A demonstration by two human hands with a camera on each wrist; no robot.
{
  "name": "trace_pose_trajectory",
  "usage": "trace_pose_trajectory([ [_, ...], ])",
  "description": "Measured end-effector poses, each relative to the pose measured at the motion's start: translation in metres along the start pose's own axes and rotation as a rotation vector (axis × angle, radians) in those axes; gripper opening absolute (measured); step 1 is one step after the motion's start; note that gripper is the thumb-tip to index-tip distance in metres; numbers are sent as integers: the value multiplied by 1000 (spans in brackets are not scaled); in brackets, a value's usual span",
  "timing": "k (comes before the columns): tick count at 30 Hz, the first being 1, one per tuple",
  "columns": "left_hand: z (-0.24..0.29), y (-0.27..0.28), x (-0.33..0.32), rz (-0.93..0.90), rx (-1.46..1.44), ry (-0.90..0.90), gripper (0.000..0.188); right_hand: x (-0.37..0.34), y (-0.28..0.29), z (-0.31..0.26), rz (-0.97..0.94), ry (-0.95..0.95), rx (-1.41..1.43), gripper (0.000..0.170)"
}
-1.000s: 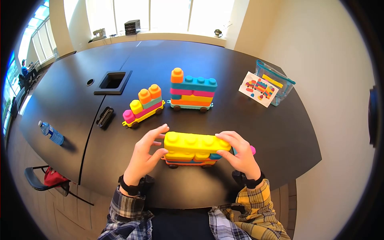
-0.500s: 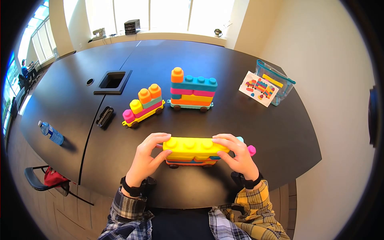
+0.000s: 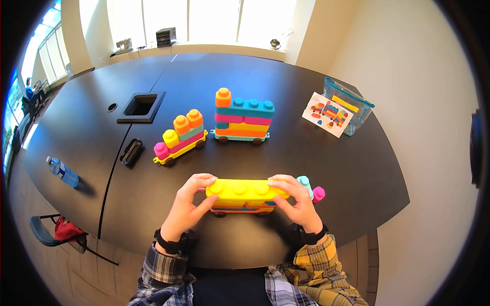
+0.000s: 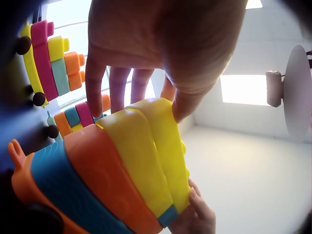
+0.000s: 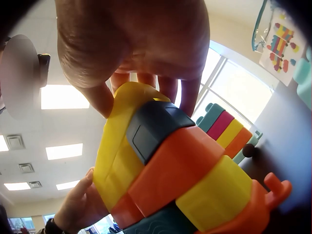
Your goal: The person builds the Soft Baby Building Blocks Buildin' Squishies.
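A long yellow brick lies along the top of a block stack on an orange wheeled base. My left hand grips its left end, thumb on the near side and fingers on the far side. At the other end my right hand holds it the same way. In the left wrist view the long brick rests against a yellow layer above orange and blue ones. A dark blue brick sits beneath the right end, over orange and yellow blocks.
Behind the stack stand a yellow-based car and a teal-based car. Loose teal and pink bricks lie right of my right hand. Further off are a picture card, clear bag, bottle and black case.
The long yellow brick has come down closer onto the stack, and both hands have moved with it. More of the loose teal brick shows beside my right hand. The head view has shifted slightly.
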State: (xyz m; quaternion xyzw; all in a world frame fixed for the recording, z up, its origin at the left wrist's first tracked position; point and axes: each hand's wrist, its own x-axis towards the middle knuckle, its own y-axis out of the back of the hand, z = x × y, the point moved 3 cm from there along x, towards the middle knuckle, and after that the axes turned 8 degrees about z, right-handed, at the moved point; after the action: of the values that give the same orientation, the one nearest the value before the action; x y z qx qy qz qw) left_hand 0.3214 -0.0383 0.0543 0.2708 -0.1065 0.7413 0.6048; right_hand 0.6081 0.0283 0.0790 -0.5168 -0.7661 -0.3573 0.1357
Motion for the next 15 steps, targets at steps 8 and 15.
trace_pose_trajectory([
  [8,-1,-1,-2,7,50,9,38,-13,38,15,237,-313,-75,49],
  [15,9,-2,4,-32,83,16,46,-47,77,52,215,-369,-829,36],
])
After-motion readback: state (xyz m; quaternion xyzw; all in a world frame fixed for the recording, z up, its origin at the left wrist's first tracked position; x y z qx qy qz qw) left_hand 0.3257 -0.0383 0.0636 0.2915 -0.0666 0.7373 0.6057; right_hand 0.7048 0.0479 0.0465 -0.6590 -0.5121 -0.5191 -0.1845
